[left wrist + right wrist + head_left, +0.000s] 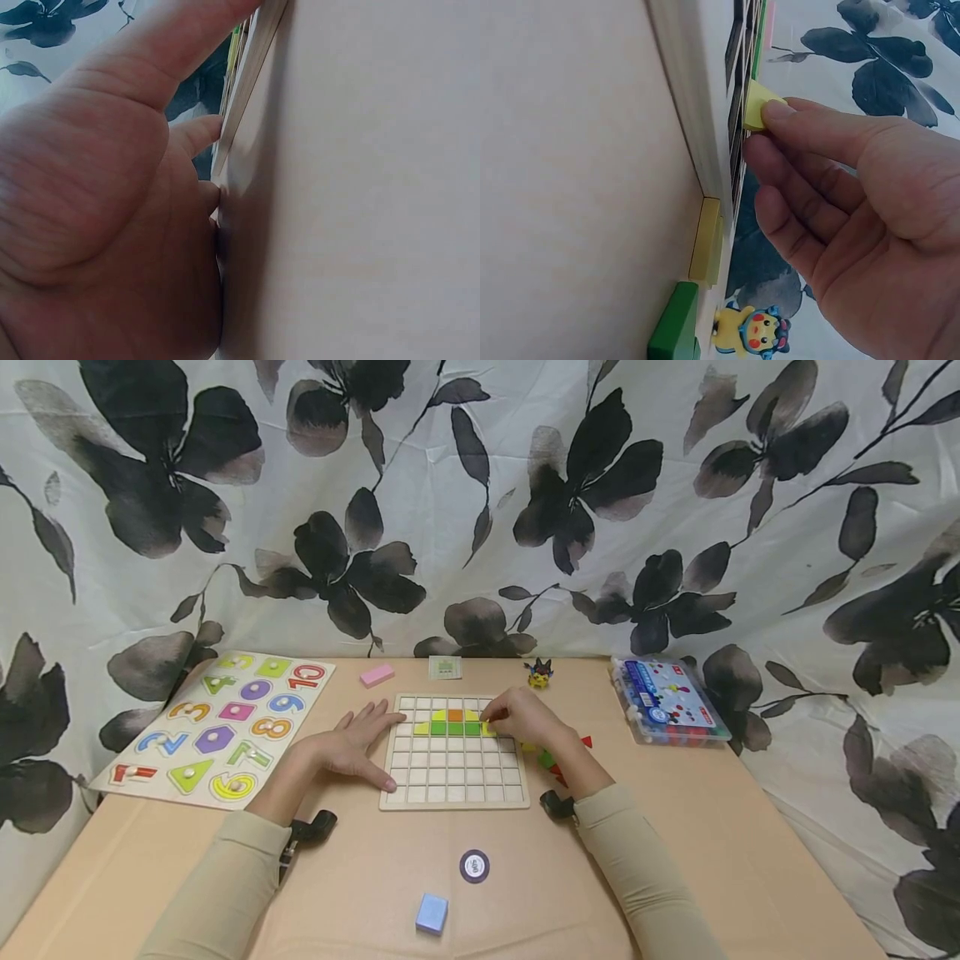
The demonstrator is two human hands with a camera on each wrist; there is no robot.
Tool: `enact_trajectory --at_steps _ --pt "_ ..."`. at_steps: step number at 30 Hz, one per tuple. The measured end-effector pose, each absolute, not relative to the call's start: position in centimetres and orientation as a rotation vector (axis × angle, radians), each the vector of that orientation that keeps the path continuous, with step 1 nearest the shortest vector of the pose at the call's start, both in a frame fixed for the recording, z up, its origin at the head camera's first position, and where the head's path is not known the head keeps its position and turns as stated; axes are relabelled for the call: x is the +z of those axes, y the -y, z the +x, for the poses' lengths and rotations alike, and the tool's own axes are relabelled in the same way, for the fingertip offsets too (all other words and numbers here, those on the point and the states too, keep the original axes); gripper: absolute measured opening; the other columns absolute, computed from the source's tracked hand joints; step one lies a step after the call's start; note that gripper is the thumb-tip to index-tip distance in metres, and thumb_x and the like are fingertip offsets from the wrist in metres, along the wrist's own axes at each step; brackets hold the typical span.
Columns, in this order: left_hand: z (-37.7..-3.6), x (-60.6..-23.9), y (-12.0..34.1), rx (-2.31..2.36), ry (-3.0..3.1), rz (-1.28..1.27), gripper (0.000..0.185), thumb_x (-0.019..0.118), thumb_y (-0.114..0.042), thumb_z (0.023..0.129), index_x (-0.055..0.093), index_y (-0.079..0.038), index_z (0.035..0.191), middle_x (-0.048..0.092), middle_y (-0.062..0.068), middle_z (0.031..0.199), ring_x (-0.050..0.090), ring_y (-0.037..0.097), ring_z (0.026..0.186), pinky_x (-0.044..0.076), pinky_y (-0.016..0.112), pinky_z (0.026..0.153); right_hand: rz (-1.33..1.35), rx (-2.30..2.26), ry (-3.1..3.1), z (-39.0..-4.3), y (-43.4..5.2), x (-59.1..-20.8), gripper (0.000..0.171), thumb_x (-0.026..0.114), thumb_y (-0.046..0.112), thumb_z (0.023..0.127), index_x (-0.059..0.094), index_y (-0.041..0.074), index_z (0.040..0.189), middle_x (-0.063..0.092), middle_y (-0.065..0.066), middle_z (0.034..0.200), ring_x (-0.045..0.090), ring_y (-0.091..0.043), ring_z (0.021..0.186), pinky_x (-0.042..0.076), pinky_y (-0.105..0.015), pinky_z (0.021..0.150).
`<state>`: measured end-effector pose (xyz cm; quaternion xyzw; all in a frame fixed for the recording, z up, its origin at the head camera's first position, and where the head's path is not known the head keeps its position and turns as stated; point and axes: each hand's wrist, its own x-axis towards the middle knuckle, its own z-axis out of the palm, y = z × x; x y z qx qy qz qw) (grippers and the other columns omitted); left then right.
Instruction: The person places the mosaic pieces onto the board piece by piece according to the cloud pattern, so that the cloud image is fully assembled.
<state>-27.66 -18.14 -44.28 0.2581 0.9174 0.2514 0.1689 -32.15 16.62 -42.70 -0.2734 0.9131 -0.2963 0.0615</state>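
Observation:
A wooden grid board (pixel 453 781) lies on the table with orange, green and yellow tiles (pixel 454 722) in its upper rows. My left hand (pixel 358 747) rests flat with straight fingers against the board's left edge (pixel 244 90). My right hand (pixel 517 717) is at the board's right side and pinches a small yellow piece (pixel 757 106) against the grid (pixel 739 67). Loose yellow (pixel 705 240) and green (pixel 673 328) pieces lie beside the board, under my right hand.
A number puzzle board (pixel 217 727) lies at the left. A clear box of pegs (pixel 663 700) stands at the right. A pink block (pixel 377 675), a small card (pixel 445 667) and a toy figure (pixel 538 673) sit behind the grid. A round token (pixel 474 866) and blue block (pixel 432 913) lie near me.

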Motion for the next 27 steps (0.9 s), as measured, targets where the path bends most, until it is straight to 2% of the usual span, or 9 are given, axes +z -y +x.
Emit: enact_trajectory --at_steps 7,11,15,21,27 --pt "-27.7 -44.4 18.2 0.702 -2.611 0.725 0.126 0.09 -0.063 0.065 0.028 -0.012 0.163 0.001 0.03 0.172 -0.004 0.05 0.16 -0.003 0.071 0.125 -0.821 -0.827 -2.762 -32.2 -16.7 -43.0 0.025 0.08 0.008 0.091 0.08 0.011 0.116 0.078 -0.001 0.104 0.066 -0.015 0.091 0.057 -0.03 0.079" --pt "-27.9 -44.6 18.3 0.703 -2.616 0.721 0.126 0.09 -0.063 0.065 0.028 -0.013 0.163 0.001 0.029 0.172 -0.004 0.05 0.16 -0.003 0.071 0.125 -0.778 -0.868 -2.759 -32.4 -17.3 -42.7 0.032 0.078 0.012 0.093 0.076 0.012 0.125 0.073 0.0 0.104 0.063 -0.017 0.091 0.055 -0.03 0.073" --pt "-27.9 -44.5 18.2 0.682 -2.624 0.71 0.125 0.089 -0.064 0.066 0.028 -0.014 0.163 0.002 0.027 0.173 -0.004 0.048 0.16 -0.003 0.07 0.125 -0.738 -0.964 -2.764 -32.4 -18.5 -41.8 0.033 0.076 0.014 0.096 0.074 0.009 0.129 0.071 -0.007 0.109 0.06 -0.023 0.093 0.053 -0.033 0.07" --pt "-27.6 -44.3 18.2 0.703 -2.609 0.716 0.125 0.089 -0.062 0.067 0.028 -0.012 0.163 0.001 0.029 0.172 -0.004 0.05 0.159 -0.003 0.072 0.124 -0.681 -1.007 -2.817 -32.2 -20.9 -40.7 0.033 0.073 0.014 0.096 0.073 0.011 0.129 0.072 -0.008 0.117 0.06 -0.025 0.098 0.053 -0.039 0.08" --pt "-27.8 -44.8 18.4 0.753 -2.599 0.74 0.125 0.088 -0.066 0.065 0.029 -0.015 0.162 0.0 0.029 0.173 -0.007 0.048 0.16 -0.007 0.071 0.124 -0.598 -0.956 -2.815 -32.3 -22.8 -40.8 0.028 0.073 0.014 0.096 0.077 0.013 0.124 0.073 -0.002 0.109 0.061 -0.023 0.095 0.054 -0.039 0.082"
